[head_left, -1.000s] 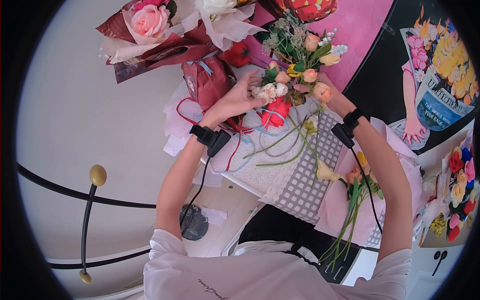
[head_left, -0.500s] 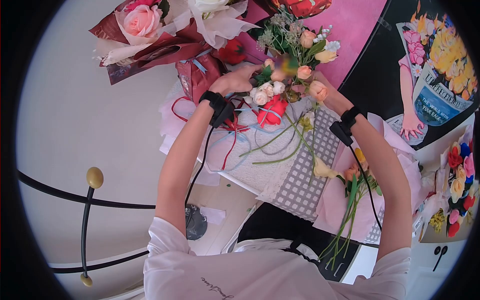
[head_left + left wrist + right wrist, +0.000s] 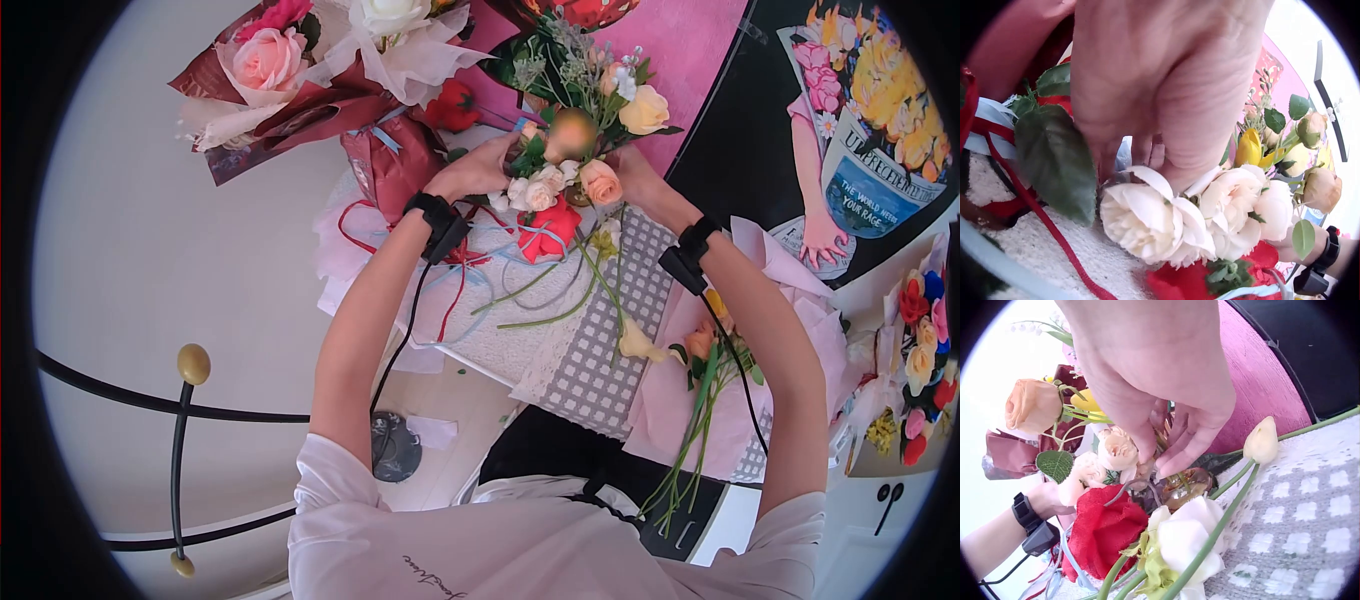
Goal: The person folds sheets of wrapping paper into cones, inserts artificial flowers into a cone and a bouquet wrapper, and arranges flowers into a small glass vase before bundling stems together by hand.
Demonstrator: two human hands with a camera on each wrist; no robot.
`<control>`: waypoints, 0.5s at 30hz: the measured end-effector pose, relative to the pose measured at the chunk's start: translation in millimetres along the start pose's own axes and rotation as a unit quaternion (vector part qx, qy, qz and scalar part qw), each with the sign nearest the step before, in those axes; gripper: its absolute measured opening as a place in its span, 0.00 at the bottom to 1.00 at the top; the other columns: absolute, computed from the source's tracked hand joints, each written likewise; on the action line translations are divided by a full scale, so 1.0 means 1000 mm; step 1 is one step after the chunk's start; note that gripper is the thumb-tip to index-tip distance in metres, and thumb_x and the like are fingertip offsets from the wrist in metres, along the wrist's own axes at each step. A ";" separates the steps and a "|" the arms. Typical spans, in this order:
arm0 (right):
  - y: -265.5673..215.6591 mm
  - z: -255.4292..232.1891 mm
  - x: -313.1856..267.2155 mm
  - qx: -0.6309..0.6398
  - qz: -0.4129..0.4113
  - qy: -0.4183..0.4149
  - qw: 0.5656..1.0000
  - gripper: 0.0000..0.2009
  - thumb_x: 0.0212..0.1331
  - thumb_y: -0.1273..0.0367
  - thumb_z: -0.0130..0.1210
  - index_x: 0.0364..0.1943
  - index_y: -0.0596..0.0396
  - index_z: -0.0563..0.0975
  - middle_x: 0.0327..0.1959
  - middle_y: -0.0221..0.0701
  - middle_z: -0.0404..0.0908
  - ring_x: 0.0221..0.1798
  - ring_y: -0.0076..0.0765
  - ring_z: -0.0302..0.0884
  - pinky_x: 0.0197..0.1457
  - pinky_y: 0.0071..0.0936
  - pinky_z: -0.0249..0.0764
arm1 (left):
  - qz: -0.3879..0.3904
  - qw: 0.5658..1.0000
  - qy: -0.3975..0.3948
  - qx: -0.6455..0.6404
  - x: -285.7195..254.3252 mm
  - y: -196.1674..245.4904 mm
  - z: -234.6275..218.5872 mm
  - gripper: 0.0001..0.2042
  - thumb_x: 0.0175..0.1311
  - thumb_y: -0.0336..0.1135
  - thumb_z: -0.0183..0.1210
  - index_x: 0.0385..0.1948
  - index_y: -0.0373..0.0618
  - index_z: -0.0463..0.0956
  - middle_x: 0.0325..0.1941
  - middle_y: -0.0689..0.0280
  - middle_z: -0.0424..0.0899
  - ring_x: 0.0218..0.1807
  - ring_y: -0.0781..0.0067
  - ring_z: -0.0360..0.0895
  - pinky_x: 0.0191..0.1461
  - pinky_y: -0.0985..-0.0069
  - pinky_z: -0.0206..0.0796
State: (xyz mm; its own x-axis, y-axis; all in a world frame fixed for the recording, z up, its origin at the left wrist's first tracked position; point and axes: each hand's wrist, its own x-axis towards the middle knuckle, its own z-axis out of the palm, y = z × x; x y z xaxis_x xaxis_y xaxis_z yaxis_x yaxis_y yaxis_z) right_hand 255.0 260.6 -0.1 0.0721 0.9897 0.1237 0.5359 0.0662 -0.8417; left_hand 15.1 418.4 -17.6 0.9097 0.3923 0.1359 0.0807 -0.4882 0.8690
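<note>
A mixed arrangement of artificial flowers stands between my two hands, with a peach rose (image 3: 601, 183), a pale yellow rose (image 3: 645, 110) and a cluster of cream roses (image 3: 1147, 222). My left hand (image 3: 478, 170) is at its left side, thumb and bent fingers at the back of the cream roses, fingertips partly hidden. On the other side, my right hand (image 3: 1160, 387) pinches thin stems (image 3: 1161, 439) between thumb and fingers, just over an amber glass vessel (image 3: 1188, 487). A red rose (image 3: 1107, 528) with pale blue ribbon lies in front, beside a white flower (image 3: 1188, 540).
A wrapped bouquet (image 3: 390, 165) in dark red paper stands at the left. Red ribbon (image 3: 455, 300) and loose green stems (image 3: 545, 318) lie on the white cloth. Pink paper with more flowers (image 3: 705, 345) is at the right front, near a dotted grey cloth (image 3: 580, 375).
The arrangement has turned, bringing the pale yellow rose forward and the peach rose leftward. My left hand's spread fingers have drawn in behind the cream roses. My right hand has shifted slightly left.
</note>
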 end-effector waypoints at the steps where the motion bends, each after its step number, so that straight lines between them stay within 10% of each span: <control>1: -0.001 0.000 0.000 0.012 0.001 -0.004 1.000 0.08 0.68 0.76 0.60 0.48 0.60 0.81 0.45 0.25 0.84 0.47 0.18 0.78 0.47 0.27 0.78 | 0.000 1.000 0.000 0.001 -0.001 0.000 0.000 0.42 0.53 0.17 0.68 0.74 0.37 0.61 0.72 0.60 0.75 0.71 0.70 0.71 0.75 0.71 0.65; 10: 0.011 -0.004 0.006 0.039 0.002 0.011 0.999 0.14 0.59 0.73 0.71 0.47 0.67 0.85 0.44 0.35 0.89 0.44 0.26 0.84 0.47 0.30 0.81 | 0.023 0.988 0.151 0.030 -0.009 0.028 -0.017 0.39 0.56 0.29 0.73 0.71 0.31 0.65 0.67 0.55 0.80 0.64 0.69 0.79 0.69 0.72 0.70; 13: 0.016 -0.010 0.007 0.044 0.013 -0.036 0.998 0.08 0.73 0.74 0.52 0.50 0.60 0.80 0.44 0.25 0.85 0.43 0.17 0.80 0.45 0.24 0.79 | -0.014 0.988 0.155 -0.004 -0.018 0.050 -0.022 0.39 0.55 0.24 0.69 0.72 0.31 0.64 0.70 0.54 0.76 0.69 0.66 0.75 0.72 0.71 0.66; 15: 0.023 -0.016 0.011 0.071 0.020 -0.048 0.996 0.08 0.67 0.74 0.60 0.46 0.62 0.83 0.43 0.28 0.87 0.43 0.20 0.82 0.44 0.26 0.79 | -0.047 0.987 0.142 -0.052 -0.021 0.055 -0.025 0.39 0.54 0.20 0.66 0.73 0.32 0.63 0.74 0.54 0.72 0.74 0.64 0.70 0.76 0.69 0.62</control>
State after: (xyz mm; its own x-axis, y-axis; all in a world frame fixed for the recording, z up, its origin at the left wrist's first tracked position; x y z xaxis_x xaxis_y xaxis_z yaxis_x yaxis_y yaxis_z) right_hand 281.0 270.6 -9.7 0.0066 0.9990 0.0437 0.4097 0.0372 -0.9115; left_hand -10.1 402.5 39.2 0.7478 0.6422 0.1685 0.1028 -0.3627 0.9262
